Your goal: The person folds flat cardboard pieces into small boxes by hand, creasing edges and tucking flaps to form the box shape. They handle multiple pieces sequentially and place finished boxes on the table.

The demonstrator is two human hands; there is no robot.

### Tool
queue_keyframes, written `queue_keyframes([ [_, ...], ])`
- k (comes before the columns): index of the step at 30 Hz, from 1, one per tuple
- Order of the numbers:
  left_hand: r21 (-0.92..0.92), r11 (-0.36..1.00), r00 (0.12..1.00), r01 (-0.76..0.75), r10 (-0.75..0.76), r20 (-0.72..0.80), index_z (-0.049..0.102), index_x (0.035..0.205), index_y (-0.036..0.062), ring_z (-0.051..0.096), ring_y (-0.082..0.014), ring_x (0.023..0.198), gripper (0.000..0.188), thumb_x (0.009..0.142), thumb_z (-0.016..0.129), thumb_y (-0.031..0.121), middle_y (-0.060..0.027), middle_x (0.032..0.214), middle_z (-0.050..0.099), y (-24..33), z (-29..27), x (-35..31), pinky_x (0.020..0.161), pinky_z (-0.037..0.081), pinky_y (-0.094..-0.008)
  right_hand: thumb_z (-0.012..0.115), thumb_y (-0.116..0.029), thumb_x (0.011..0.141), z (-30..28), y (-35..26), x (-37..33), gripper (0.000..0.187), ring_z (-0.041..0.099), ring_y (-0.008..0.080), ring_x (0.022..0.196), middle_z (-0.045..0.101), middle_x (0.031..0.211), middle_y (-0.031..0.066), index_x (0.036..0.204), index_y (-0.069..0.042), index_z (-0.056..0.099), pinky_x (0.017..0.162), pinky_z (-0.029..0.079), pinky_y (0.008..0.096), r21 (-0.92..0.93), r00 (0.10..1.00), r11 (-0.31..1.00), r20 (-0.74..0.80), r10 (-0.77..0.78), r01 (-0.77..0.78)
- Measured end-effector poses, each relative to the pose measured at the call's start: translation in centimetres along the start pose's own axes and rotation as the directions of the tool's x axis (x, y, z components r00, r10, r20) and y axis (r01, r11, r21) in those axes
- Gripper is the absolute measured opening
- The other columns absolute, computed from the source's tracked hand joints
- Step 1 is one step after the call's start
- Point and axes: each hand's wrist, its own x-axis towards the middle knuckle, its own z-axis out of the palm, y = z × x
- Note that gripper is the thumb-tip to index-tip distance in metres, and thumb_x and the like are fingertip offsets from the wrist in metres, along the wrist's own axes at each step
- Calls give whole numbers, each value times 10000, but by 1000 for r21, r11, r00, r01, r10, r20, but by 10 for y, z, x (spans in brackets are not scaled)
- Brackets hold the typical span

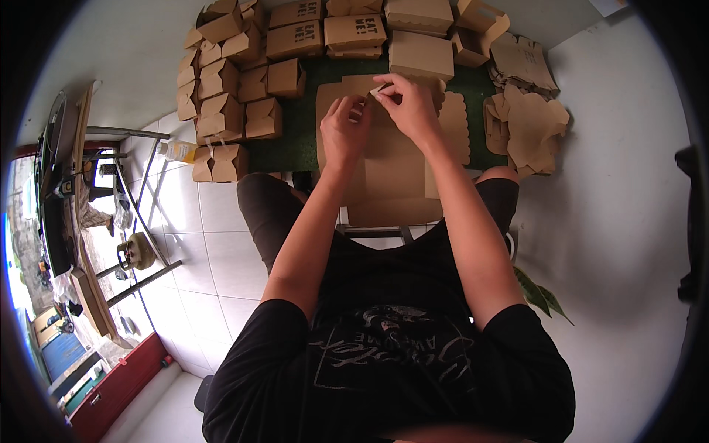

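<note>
An unfolded brown cardboard box blank (384,177) lies in front of me, its near part reaching over the table edge above my lap. My right hand (408,107) is over its far part, thumb and fingers pinched on a small pale piece (377,91); whether that is a flap of the blank or something separate, I cannot tell. Just to the left, my left hand (345,134) is held over the blank with its fingers curled. What those fingers hold, if anything, is too small to make out. Scalloped-edged cardboard (454,129) shows beside my right wrist.
Folded small boxes (219,77) are stacked at the far left of the green table (295,144). Larger closed boxes (421,55) stand along the back. Flat cardboard pieces (535,129) are piled at the right. A bottle of yellow liquid (177,152) is near the left edge.
</note>
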Motion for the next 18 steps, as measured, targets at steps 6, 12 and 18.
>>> queue_keyframes([
  [6, -25, 997, 998, 68, -68, 9, 820, 1164, 12, 852, -259, 811, 195, 984, 850, 80, -143, 999, 829, 3, 2, 0, 722, 643, -383, 826, -81, 1039, 20, 1, -16, 346, 838, 265, 851, 881, 1003, 117, 1384, -70, 802, 800, 657, 398, -20, 986, 998, -152, -61, 59],
  [12, -37, 996, 996, 79, -77, 53, 822, 1165, 3, 847, -258, 817, 202, 984, 854, 85, -149, 1016, 819, 5, -3, 3, 721, 640, -377, 773, -93, 1073, 12, -6, -22, 402, 844, 266, 896, 888, 1057, 90, 1475, -98, 758, 821, 659, 389, -30, 976, 999, -217, -29, 23],
  [18, -20, 998, 995, 61, -60, 79, 835, 1158, 6, 838, -252, 817, 194, 981, 854, 84, -132, 1013, 807, -3, -9, 6, 729, 643, -372, 780, -118, 1040, -71, 32, 3, 532, 725, 341, 1264, 809, 1379, 102, 1566, -144, 702, 1067, 601, 483, -522, 927, 836, -204, -314, 168],
])
